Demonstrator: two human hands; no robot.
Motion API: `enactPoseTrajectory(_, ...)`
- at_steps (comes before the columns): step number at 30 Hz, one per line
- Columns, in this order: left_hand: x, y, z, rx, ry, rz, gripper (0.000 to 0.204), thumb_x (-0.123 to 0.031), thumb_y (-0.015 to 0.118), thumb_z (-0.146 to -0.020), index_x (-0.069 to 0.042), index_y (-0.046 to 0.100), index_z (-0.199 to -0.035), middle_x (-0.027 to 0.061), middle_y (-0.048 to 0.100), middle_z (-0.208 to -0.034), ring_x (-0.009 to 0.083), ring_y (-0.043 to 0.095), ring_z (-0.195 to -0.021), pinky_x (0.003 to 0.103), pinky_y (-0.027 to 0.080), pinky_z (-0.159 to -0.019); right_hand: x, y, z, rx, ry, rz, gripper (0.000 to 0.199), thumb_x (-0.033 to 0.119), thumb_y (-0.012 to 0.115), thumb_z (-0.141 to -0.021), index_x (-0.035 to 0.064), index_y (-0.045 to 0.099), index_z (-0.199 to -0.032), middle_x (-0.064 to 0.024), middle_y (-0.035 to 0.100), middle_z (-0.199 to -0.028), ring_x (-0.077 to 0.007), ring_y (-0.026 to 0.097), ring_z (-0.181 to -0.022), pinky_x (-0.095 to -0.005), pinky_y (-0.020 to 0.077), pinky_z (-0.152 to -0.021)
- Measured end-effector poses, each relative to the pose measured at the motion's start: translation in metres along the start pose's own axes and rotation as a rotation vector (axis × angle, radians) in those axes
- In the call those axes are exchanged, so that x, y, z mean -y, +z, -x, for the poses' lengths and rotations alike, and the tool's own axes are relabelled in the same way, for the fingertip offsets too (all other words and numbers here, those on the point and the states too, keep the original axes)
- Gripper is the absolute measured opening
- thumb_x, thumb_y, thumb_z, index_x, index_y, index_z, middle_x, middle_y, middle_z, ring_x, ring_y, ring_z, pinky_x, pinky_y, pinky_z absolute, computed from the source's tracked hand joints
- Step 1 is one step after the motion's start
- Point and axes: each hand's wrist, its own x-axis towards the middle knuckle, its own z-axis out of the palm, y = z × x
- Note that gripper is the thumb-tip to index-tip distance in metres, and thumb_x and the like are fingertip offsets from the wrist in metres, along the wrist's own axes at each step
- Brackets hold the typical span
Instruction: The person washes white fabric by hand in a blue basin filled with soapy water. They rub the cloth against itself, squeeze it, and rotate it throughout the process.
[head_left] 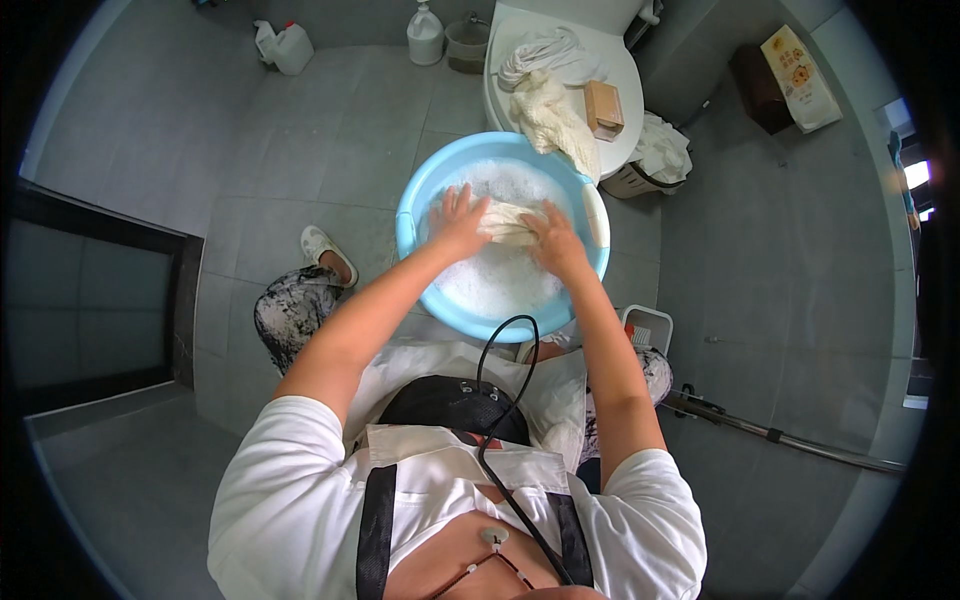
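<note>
While both hands are down in the light-blue plastic basin (415,200), the cream cloth (508,222) sits bunched at basin centre, half sunk in white suds (500,275). Left hand (459,222): fingers spread, palm flat, pressing the cloth's 9 o'clock end. Right hand (553,240): fingers curled over the cloth's 3 o'clock end, closed on a fold of it. Hands nearly meet on the cloth, both forearms coming in from 6 o'clock.

Basin sits on grey tiled floor (340,140), between the person's knees; patterned grey-white trouser leg (290,310) at basin's 8 o'clock, white slipper (318,243) at 9 o'clock.

At basin's 12 o'clock: white toilet lid (625,75), touching or just behind the basin rim, can't tell which. On the lid: white towel (545,50), cream knitted cloth (555,120) hanging off toward the basin, tan soap bar (604,108).

Further out at 11–12 o'clock: white jug (285,45), white pump bottle (425,35), small grey bin (467,45). At 2 o'clock: dark box (760,90) with a yellow-white bag (800,75) against it. At 4 o'clock: small white crate (648,325), metal pole (790,435) lying on the floor.
</note>
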Motion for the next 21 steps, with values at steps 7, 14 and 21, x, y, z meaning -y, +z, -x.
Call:
enactPoseTrajectory(7, 0.008, 0.035, -0.008, 0.18, 0.049, -0.286, 0.064, -0.009, 0.051, -0.073, -0.014, 0.025, -0.132, 0.0102, 0.014, -0.139, 0.0294, 0.008, -0.129, 0.051, 0.016, -0.1, 0.017, 0.025, -0.004, 0.393, 0.137, 0.263, 0.051, 0.01, 0.042, -0.078, 0.0169, 0.034, -0.128, -0.0126, 0.019, -0.138, -0.0324, 0.026, -0.123, -0.0455, 0.0346, -0.091)
enactPoseTrajectory(14, 0.014, 0.06, -0.037, 0.652, -0.032, -0.231, 0.043, -0.014, 0.044, -0.078, -0.01, 0.046, -0.12, 0.0133, 0.042, -0.125, 0.0241, 0.034, -0.12, 0.037, 0.024, -0.1, -0.03, 0.115, -0.013, 0.463, 0.214, 0.224, 0.047, 0.012, 0.037, -0.079, 0.0109, 0.037, -0.126, -0.0117, 0.026, -0.136, -0.0271, 0.028, -0.124, -0.0449, 0.0252, -0.098)
enactPoseTrajectory(21, 0.035, 0.055, -0.043, 0.263, -0.006, -0.049, 0.048, -0.015, 0.049, -0.073, -0.005, 0.044, -0.12, 0.0171, 0.043, -0.123, 0.028, 0.043, -0.112, 0.036, 0.038, -0.088, 0.011, 0.044, -0.026, 0.1, 0.132, 0.336, 0.044, 0.019, 0.044, -0.076, 0.0097, 0.047, -0.119, -0.0123, 0.036, -0.13, -0.0288, 0.036, -0.119, -0.0406, 0.0265, -0.099)
